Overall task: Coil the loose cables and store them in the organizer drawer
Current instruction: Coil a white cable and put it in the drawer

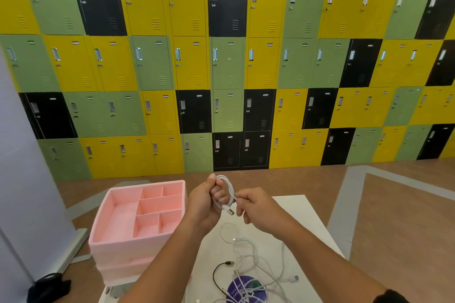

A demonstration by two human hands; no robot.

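My left hand (205, 200) grips a coiled white cable (229, 189), raised above the white table (298, 206). My right hand (256, 204) pinches the cable's free end with its metal plug beside the coil. To the left stands the pink organizer drawer (108, 236), its compartments showing nothing inside. Lower on the table lies a tangle of loose white cables (256, 256) and one black cable (216, 275).
A round purple sticker or disc (242, 289) lies under the tangle near the front edge. A dark bag (49, 286) sits on the floor at lower left beside a grey panel. A wall of yellow, green and black lockers stands behind, across brown floor.
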